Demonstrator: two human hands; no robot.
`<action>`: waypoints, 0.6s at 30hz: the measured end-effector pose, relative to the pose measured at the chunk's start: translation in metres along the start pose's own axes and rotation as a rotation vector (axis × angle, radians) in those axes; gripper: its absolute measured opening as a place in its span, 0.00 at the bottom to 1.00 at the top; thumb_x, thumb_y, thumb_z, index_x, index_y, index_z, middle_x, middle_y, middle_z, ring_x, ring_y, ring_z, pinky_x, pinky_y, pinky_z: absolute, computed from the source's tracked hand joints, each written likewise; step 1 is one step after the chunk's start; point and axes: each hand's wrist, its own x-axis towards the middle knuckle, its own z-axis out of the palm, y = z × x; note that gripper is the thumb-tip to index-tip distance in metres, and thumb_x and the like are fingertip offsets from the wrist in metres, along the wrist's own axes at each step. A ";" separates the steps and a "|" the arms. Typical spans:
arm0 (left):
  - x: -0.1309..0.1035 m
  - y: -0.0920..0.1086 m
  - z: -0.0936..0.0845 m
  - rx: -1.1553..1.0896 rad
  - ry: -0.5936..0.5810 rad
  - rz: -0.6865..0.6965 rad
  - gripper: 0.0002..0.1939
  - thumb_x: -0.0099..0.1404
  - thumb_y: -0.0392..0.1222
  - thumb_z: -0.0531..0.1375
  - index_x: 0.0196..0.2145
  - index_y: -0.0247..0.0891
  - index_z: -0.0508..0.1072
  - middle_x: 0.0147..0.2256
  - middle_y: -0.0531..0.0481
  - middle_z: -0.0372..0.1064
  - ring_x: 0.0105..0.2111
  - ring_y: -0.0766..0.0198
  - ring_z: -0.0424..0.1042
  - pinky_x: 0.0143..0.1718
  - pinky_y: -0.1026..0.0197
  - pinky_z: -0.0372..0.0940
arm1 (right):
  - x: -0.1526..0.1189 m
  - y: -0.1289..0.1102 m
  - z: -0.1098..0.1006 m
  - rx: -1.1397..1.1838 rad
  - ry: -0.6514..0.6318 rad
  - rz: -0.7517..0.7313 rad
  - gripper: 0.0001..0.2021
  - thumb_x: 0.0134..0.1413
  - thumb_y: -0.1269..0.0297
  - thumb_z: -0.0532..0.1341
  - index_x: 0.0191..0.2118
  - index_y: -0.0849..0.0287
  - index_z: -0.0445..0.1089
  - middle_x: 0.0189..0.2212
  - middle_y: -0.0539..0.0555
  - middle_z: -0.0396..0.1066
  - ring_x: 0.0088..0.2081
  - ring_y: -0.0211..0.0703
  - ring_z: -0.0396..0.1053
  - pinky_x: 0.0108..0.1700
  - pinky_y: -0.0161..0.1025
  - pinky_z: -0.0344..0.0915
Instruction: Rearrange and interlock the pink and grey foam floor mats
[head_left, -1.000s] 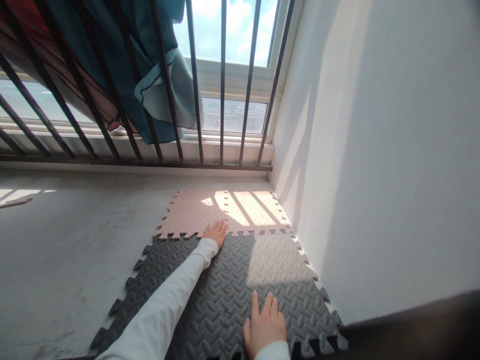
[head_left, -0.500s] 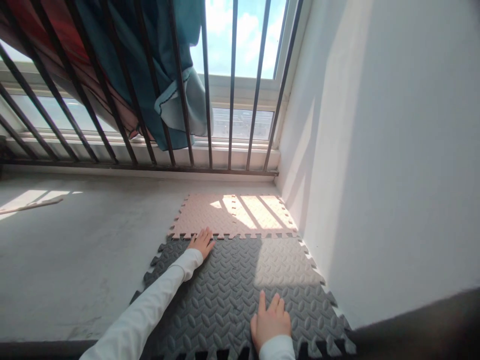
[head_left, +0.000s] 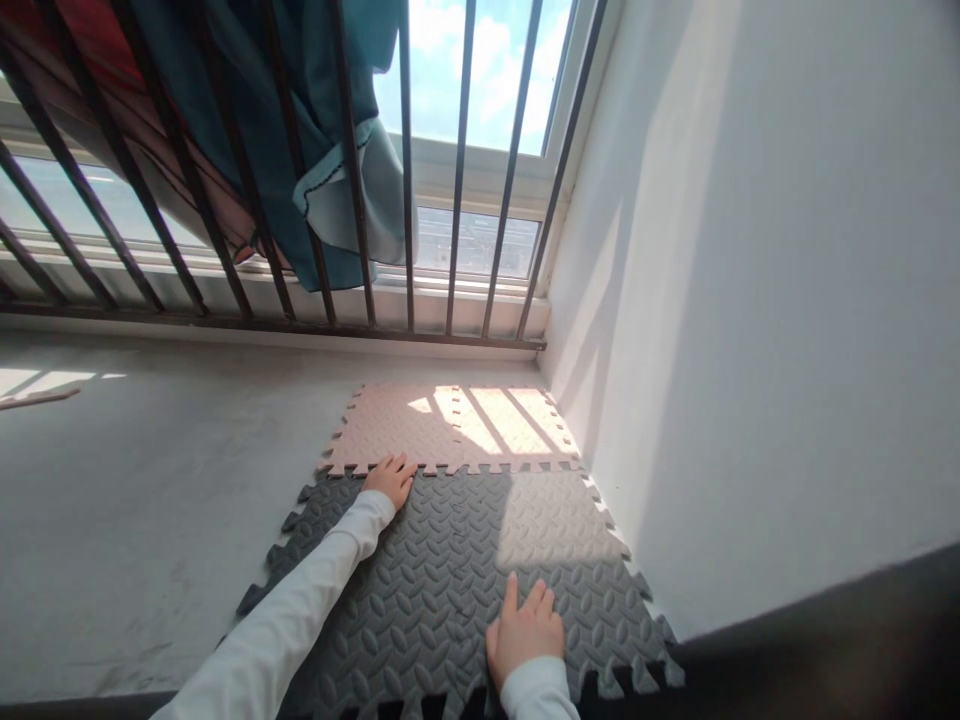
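Observation:
Dark grey foam floor mats (head_left: 442,560) with a raised tread pattern and toothed edges lie in front of me. Beyond them, pink foam mats (head_left: 390,425) meet their far edge along a toothed seam. My left hand (head_left: 391,481) rests flat with fingers spread at that seam, near its left end, touching the grey mat. Closer to me, my right hand (head_left: 526,630) lies on the grey mat with its fingers stretched forward. Neither hand holds anything.
A white wall (head_left: 750,330) rises along the right side of the mats. Dark railing bars (head_left: 457,170) stand at the back before a window, with blue-green cloth (head_left: 285,130) hanging behind them. On the grey floor (head_left: 150,510) at left lies a thin strip (head_left: 39,398).
The view has turned slightly, so everything sits a little further left. Both hands stay in nearly the same places on the mats.

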 end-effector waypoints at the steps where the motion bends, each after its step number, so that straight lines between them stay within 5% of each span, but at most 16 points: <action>1: -0.001 0.001 0.001 -0.009 0.009 -0.004 0.20 0.60 0.42 0.47 0.49 0.47 0.67 0.56 0.51 0.56 0.54 0.54 0.54 0.53 0.53 0.53 | 0.000 0.000 0.001 -0.002 0.001 -0.001 0.27 0.46 0.65 0.54 0.54 0.67 0.58 0.50 0.76 0.58 0.50 0.65 0.58 0.44 0.52 0.56; 6: -0.005 -0.001 0.007 -0.013 0.005 0.004 0.21 0.59 0.41 0.48 0.50 0.46 0.66 0.56 0.50 0.55 0.55 0.53 0.52 0.54 0.52 0.51 | 0.000 0.001 0.006 0.003 0.013 0.001 0.27 0.46 0.64 0.53 0.54 0.67 0.58 0.50 0.76 0.58 0.51 0.65 0.58 0.44 0.53 0.56; 12: -0.015 -0.002 0.013 0.029 -0.112 -0.022 0.27 0.61 0.49 0.44 0.58 0.46 0.51 0.61 0.50 0.40 0.60 0.54 0.41 0.58 0.45 0.38 | 0.000 0.003 0.004 -0.009 0.003 0.005 0.26 0.47 0.62 0.54 0.54 0.63 0.58 0.51 0.74 0.58 0.52 0.63 0.57 0.44 0.50 0.56; 18: -0.010 0.024 0.008 0.041 -0.141 -0.106 0.31 0.58 0.61 0.42 0.57 0.50 0.50 0.61 0.45 0.42 0.59 0.45 0.43 0.56 0.41 0.38 | 0.001 0.005 0.007 0.009 0.012 -0.020 0.26 0.47 0.63 0.54 0.54 0.65 0.58 0.50 0.75 0.59 0.50 0.62 0.59 0.43 0.51 0.57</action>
